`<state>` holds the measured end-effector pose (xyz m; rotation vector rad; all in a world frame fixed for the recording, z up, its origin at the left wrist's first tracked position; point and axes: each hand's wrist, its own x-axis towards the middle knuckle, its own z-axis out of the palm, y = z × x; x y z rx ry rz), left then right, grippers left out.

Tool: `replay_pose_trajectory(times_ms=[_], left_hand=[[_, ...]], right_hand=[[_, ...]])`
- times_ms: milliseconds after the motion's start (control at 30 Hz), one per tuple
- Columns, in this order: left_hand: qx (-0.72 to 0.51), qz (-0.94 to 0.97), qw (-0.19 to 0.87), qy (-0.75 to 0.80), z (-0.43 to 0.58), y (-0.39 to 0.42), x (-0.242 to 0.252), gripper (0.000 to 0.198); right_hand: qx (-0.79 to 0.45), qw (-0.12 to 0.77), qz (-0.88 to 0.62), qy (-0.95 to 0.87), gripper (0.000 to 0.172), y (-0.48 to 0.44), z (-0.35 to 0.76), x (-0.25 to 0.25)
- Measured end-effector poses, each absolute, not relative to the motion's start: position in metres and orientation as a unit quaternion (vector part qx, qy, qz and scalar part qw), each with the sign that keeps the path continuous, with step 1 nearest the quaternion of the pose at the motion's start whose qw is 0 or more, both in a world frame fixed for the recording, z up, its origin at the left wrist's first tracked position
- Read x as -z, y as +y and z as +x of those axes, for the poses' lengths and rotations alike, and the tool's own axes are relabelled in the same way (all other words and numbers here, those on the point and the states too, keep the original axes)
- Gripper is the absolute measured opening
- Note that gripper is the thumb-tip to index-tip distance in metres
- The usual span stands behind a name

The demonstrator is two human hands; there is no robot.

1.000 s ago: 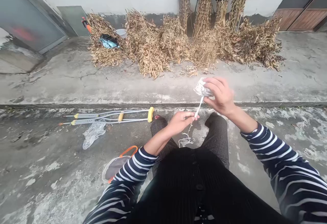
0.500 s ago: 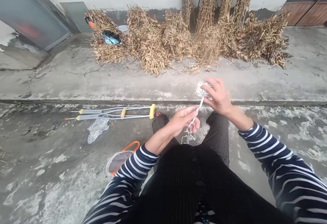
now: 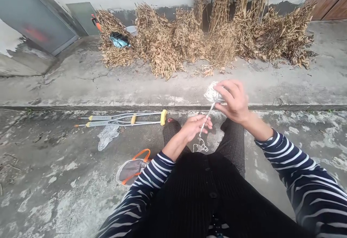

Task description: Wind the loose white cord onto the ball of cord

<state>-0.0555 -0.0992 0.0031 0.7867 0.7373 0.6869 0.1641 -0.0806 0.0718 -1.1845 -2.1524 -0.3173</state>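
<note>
A ball of white cord (image 3: 210,92) is in my right hand (image 3: 233,100), whose fingers curl round its right side. From the ball a length of white cord (image 3: 210,110) runs down to my left hand (image 3: 195,125). There my thumb and forefinger pinch it, and the other fingers are loosely bent. Below the left hand a twisted, loose tail of the cord (image 3: 201,145) dangles in small loops between my knees. The ball's right side is hidden behind my fingers.
Dried plant bundles (image 3: 165,42) lie along the wall on a raised concrete step (image 3: 130,89). Crutches (image 3: 124,119), a clear plastic bag (image 3: 107,136) and an orange-handled bag (image 3: 132,169) are on the ground to my left. A blue-black cloth (image 3: 119,41) rests on the bundles.
The ball has turned slightly in my right hand and moved a little left. My left fingers have opened somewhat around the cord. The view has shifted slightly.
</note>
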Motion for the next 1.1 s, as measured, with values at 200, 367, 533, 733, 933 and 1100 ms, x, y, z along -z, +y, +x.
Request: replay_pose_trajectory(times_ms=[200, 367, 533, 733, 933, 1100], left_hand=[[-0.375, 0.405, 0.741, 0.383, -0.045, -0.102, -0.004, 0.05], [-0.344, 0.441, 0.757, 0.338, -0.041, -0.132, -0.025, 0.048], [-0.38, 0.51, 0.718, 0.283, -0.056, -0.126, -0.062, 0.037], [-0.461, 0.432, 0.71, 0.31, -0.07, -0.083, -0.081, 0.024], [-0.491, 0.379, 0.699, 0.355, -0.07, -0.044, -0.071, 0.021], [-0.424, 0.418, 0.68, 0.428, -0.075, -0.01, -0.053, 0.032]], right_hand=[[0.112, 0.317, -0.466, -0.818, 0.049, -0.075, 0.165, -0.075], [0.08, 0.313, -0.472, -0.82, 0.049, -0.06, 0.172, -0.058], [0.02, 0.324, -0.486, -0.812, 0.048, -0.064, 0.166, -0.022], [-0.068, 0.364, -0.502, -0.781, 0.049, -0.092, 0.153, 0.008], [-0.281, 0.396, -0.5, -0.717, 0.057, -0.119, 0.155, 0.0], [-0.42, 0.356, -0.466, -0.693, 0.052, -0.132, 0.162, -0.02]])
